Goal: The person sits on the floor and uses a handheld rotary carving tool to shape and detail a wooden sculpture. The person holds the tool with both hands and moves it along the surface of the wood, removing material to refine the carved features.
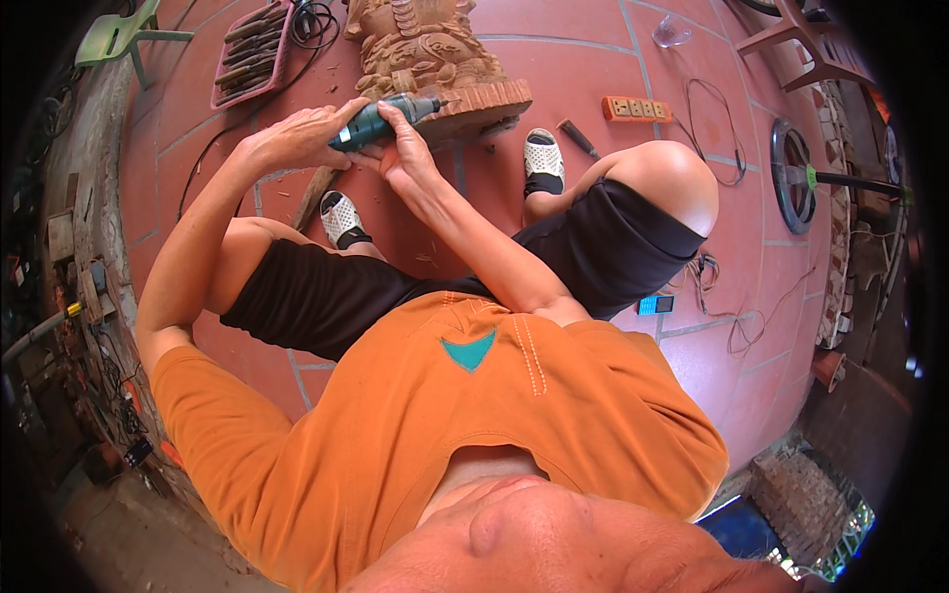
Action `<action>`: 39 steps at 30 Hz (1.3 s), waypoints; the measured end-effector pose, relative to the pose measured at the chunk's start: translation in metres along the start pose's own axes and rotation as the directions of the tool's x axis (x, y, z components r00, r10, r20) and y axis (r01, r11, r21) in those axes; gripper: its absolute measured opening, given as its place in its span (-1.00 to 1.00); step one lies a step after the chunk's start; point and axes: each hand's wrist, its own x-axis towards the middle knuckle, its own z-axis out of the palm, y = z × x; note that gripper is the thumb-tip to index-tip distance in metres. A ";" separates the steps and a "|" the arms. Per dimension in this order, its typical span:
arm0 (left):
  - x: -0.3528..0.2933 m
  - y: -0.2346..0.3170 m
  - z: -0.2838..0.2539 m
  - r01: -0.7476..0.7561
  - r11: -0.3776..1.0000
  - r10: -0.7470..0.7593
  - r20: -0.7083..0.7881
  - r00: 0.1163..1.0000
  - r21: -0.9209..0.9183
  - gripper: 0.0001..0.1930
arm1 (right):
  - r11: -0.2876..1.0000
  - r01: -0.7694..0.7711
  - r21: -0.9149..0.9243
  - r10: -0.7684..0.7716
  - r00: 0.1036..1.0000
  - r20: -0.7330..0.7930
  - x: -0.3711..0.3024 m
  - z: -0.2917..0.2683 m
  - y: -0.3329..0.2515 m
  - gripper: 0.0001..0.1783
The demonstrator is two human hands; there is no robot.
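the green power tool (372,125) sits between both hands, its bit (450,102) just beside the carved wooden figure (427,67). the left hand (308,134) grasps the tool from the left; the right hand (407,158) grasps it from the near side, thumb along its body.
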 end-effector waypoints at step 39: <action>-0.005 0.009 0.008 0.104 0.994 -0.104 -0.006 0.995 -0.018 -0.06 | 0.999 -0.037 0.011 0.037 0.999 -0.036 -0.005 -0.003 0.006 -0.61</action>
